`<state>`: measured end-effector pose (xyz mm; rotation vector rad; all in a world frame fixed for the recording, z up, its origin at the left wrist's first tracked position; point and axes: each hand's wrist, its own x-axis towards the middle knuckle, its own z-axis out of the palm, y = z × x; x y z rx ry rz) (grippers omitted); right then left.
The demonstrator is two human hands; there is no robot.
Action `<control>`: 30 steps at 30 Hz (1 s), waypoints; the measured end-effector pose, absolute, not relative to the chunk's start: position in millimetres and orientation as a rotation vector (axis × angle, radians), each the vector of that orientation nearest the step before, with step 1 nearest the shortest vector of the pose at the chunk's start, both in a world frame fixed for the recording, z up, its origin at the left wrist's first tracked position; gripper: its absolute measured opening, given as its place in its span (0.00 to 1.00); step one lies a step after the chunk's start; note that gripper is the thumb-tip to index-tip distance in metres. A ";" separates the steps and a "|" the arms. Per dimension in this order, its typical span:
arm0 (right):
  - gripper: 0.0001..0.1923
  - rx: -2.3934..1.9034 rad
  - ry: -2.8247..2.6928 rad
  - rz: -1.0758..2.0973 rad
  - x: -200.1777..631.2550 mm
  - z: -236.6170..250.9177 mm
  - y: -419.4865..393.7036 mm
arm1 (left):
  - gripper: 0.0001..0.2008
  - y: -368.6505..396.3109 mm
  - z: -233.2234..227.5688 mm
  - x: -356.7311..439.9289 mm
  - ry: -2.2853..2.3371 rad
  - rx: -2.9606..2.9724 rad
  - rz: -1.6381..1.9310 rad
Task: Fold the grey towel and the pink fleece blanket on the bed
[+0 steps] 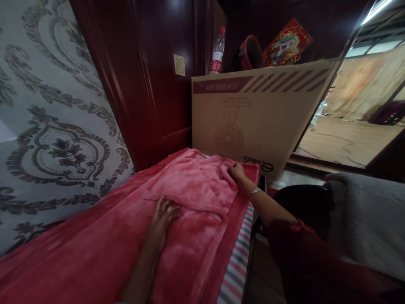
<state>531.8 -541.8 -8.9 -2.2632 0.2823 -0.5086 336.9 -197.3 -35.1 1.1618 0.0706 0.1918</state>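
Observation:
A pink plush blanket (190, 177) lies partly folded over itself on a bed, its turned-back edge crossing near the middle. My left hand (163, 213) rests on the blanket just at that edge, fingers spread and slightly bent. At the far right corner of the fold, my right hand (236, 172) pinches the blanket's edge, a thin bracelet on its wrist. Beneath the blanket is a darker red cover (236, 228), and a striped sheet (236, 270) shows along the bed's right side.
Behind the bed's far end stands a large cardboard box (272, 114), with a red-capped bottle (217, 52) and a red festive card (286, 44) on top. Patterned wallpaper (57, 126) borders the left. A black round object (303, 207) and a grey cloth (367, 219) are at right.

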 end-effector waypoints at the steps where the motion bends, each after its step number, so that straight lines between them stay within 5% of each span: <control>1: 0.18 -2.268 0.369 -0.546 531.4 -2.5 -548.3 | 0.38 -198.1 -35.8 336.5 0.058 1.186 0.190; 17: 0.20 -2.662 0.526 -0.587 495.6 -0.6 -577.8 | 0.41 -206.5 -23.0 323.2 -0.002 1.465 0.120; 26: 0.11 -2.605 -0.200 -0.288 393.9 -24.8 -528.1 | 0.31 -221.2 -19.3 321.9 -0.076 1.668 0.250; 30: 0.15 -2.407 -0.349 -0.191 348.4 -34.0 -515.6 | 0.29 -234.7 -14.7 316.6 -0.277 1.882 0.239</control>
